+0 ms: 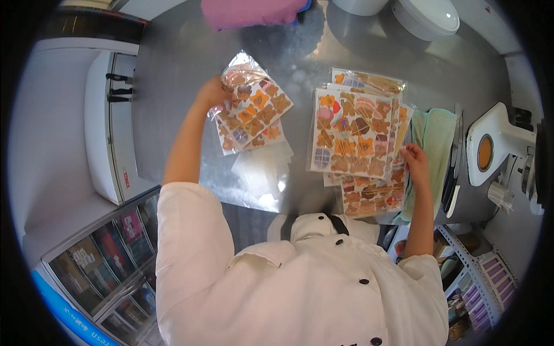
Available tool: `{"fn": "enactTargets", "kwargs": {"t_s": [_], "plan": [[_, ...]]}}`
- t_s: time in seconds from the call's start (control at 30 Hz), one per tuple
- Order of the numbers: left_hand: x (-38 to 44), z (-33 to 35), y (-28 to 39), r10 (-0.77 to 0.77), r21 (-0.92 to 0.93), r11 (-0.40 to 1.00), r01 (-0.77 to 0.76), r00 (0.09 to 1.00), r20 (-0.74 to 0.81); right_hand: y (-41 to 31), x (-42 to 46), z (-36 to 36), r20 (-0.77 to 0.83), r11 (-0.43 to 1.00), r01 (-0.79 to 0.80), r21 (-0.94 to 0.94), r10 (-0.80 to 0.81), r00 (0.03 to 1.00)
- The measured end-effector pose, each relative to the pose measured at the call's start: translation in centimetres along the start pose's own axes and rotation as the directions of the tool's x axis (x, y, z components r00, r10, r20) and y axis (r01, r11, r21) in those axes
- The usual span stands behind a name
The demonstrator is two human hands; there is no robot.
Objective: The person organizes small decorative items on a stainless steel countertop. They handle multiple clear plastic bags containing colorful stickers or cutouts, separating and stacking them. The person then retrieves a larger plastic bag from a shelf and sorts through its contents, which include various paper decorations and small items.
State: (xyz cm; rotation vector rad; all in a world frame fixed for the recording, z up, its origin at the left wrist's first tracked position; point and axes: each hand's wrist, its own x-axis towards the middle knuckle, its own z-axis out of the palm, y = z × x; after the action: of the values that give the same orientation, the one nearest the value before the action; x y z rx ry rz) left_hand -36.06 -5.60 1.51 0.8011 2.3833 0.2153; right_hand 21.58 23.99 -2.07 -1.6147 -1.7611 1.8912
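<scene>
At the left, my left hand point(215, 93) grips the edge of a clear plastic packet point(259, 101) holding a sheet printed with bears and sweets, and thin wooden-looking sticks. A similar packet point(223, 140) lies partly beneath it. Fanned translucent sheets or bags point(262, 166) lie just below these, near the table's front edge. On the right is an overlapping pile of like packets point(352, 129). My right hand point(417, 162) is at the pile's right edge, its fingers bent; whether they pinch a packet is unclear.
The packets lie on a metal table point(173, 86). A folded green cloth point(428, 142), long knives point(452, 173) and a white scale-like appliance point(489, 147) are at the right. White tubs point(426, 19) and a pink cloth point(255, 13) stand at the back. Knives point(119, 91) hang at the left.
</scene>
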Motion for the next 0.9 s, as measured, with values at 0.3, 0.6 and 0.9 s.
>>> {"fn": "enactTargets", "kwargs": {"t_s": [0.3,0.6,0.9], "plan": [[-10.7,-5.7,5.0,0.198,-0.946,0.314,-0.082,0.980,-0.019,0.4,-0.4,0.0,0.182,0.996,0.071,0.062,-0.081,0.980],[-13.0,16.5,19.3,-0.013,-0.813,0.564,-0.143,0.983,-0.182,1.3,-1.4,0.2,0.162,0.920,-0.056,0.387,-0.008,0.987],[-13.3,16.9,18.2,-0.025,-0.078,0.997,-0.026,0.807,-0.589,0.8,-2.7,1.6,0.119,0.988,-0.036,0.148,0.018,0.993]]}}
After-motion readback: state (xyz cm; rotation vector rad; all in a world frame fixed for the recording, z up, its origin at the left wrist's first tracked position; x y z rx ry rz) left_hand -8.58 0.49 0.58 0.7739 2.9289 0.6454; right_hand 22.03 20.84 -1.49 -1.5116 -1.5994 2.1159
